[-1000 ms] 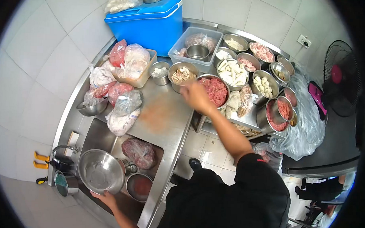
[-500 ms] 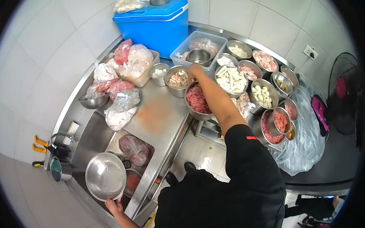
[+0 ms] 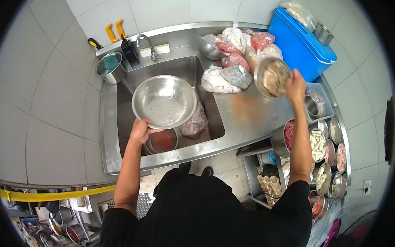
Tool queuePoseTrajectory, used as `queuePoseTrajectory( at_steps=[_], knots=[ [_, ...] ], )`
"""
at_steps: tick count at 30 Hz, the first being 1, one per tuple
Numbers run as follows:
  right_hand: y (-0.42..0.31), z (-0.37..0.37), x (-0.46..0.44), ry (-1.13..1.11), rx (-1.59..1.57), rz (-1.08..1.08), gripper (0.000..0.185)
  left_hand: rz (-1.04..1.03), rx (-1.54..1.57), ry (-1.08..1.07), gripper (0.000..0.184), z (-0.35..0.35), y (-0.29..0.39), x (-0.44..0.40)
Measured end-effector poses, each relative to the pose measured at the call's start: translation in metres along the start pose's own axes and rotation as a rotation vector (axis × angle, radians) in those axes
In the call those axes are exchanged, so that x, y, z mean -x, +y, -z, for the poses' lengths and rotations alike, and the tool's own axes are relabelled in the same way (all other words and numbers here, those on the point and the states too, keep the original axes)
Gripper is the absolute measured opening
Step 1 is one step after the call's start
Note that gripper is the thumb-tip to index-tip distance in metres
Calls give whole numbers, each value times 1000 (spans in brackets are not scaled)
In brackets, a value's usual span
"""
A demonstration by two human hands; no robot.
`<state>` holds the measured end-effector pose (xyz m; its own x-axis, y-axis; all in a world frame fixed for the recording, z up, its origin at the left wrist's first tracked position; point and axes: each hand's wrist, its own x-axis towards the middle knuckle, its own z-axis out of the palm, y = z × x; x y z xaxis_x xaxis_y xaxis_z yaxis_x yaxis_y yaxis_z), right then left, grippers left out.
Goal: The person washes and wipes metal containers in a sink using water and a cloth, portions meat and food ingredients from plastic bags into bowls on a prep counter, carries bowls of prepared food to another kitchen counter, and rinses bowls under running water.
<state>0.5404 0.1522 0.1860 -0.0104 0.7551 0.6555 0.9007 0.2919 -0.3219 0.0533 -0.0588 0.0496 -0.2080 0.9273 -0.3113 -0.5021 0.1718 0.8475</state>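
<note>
My left hand point(image 3: 141, 131) grips the near rim of a metal colander point(image 3: 164, 101) with small holes, held over the sink point(image 3: 128, 82). Closed on the right rim of a metal bowl, my right hand point(image 3: 296, 86) holds it above the steel counter. Pale sliced pieces point(image 3: 275, 77), blurred by motion, lie in that tilted bowl point(image 3: 261, 78). Below the colander, a bagged dark red lump point(image 3: 195, 121) and a metal pot with reddish contents point(image 3: 162, 141) sit in the sink.
Bagged meats point(image 3: 236, 61) stand behind the counter's middle, beside a blue cooler point(image 3: 301, 44). Several metal bowls of meat and pale food, such as white strips point(image 3: 318, 145), fill the right side. A faucet point(image 3: 150, 47) rises behind the sink.
The view has swung left toward the sink. My right hand has lifted the bowl of pale pieces off the counter and moved it toward the bagged meats. The colander remains in my left hand.
</note>
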Motion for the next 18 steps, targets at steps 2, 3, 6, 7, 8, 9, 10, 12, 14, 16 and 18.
queuePoseTrajectory(
  at_steps=[2, 3, 6, 7, 8, 9, 10, 12, 14, 16, 18],
  knots=[
    [-56, -1, -2, 191, -132, 267, 13, 22, 10, -45, 39, -23, -3, -4],
    [-88, 1, -3, 179, -132, 314, 14, 16, 19, -85, 39, -32, -4, -11],
    [-171, -14, 1, 241, -160, 564, 17, 12, 96, -151, 39, -56, -4, -30],
    [-191, -29, 8, 223, -98, 652, 14, -27, 79, -153, 40, -68, 1, -30],
    [-212, -40, 17, 280, -170, 815, 6, -31, 86, -161, 40, -74, 2, -35],
    [-226, -60, 31, 202, -215, 890, 6, -39, 99, -150, 40, -78, 3, -42],
    [-235, -83, 48, 120, -261, 964, 6, -46, 112, -137, 39, -81, 5, -46],
    [-251, -119, 80, -26, -66, 1086, 9, -46, 183, -166, 38, -86, 9, -46],
    [-261, -143, 90, -27, -106, 1120, 9, -55, 97, -108, 36, -84, 13, -39],
    [-277, -160, 86, -14, -148, 1147, 9, -51, 192, -104, 40, -59, -3, -56],
    [-275, -167, 87, -75, -46, 1117, 9, -21, 220, -154, 43, -48, -3, -55]
  ],
)
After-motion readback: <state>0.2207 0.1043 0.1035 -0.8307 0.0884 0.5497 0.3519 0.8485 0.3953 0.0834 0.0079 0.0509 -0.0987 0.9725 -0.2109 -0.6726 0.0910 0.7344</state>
